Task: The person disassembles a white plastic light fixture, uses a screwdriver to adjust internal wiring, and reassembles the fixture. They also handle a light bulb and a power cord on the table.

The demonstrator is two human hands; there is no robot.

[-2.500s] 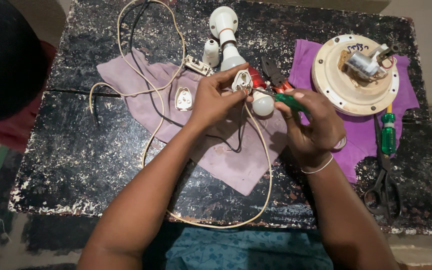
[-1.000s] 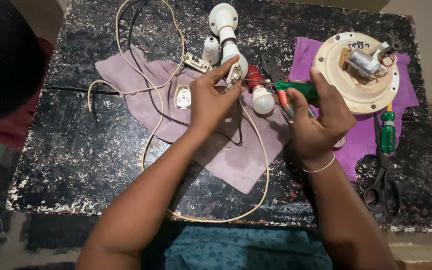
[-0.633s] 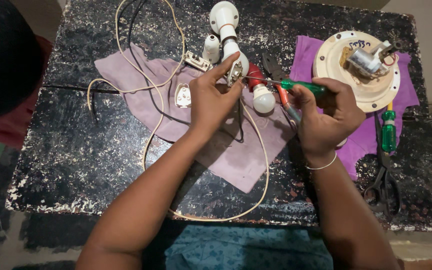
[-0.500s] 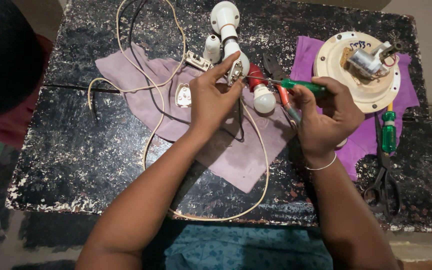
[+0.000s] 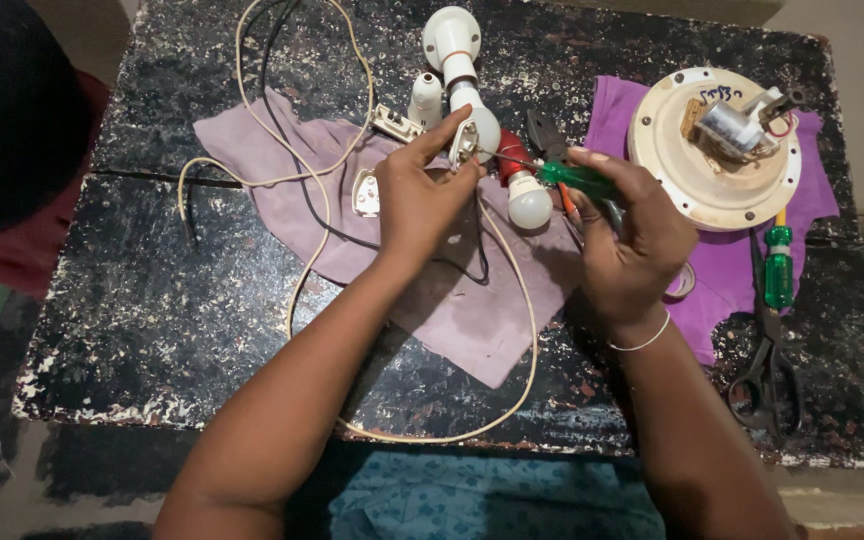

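I see a small white plug [image 5: 464, 146] pinched in the fingers of the left hand [image 5: 420, 195], held just above the pale mauve cloth [image 5: 452, 300] near the middle of the black, paint-chipped table [image 5: 132, 320]. The right hand [image 5: 627, 240] is closed around a green-handled screwdriver [image 5: 572, 178], whose thin shaft runs left and meets the plug's face. A cream cord [image 5: 522, 330] drops from the plug, loops down to the near table edge and swings back up the left side of the cloth; a black wire [image 5: 312, 200] crosses the cloth beside it.

Just beyond the plug I see a white lamp holder [image 5: 449, 40] with a smaller white fitting [image 5: 425, 98] next to it, and a red-and-white bulb [image 5: 524, 195] lying between my two hands. A white socket piece [image 5: 366, 192] rests on the cloth just left of the left hand.

To the right, a round cream base plate [image 5: 697, 175] carrying a small metal part sits on a purple cloth [image 5: 712, 270]. A second green screwdriver [image 5: 778, 265] and black scissors [image 5: 767, 370] lie close to the right edge. The left part of the table holds only a cord end, and the near edge is crossed by my forearms.
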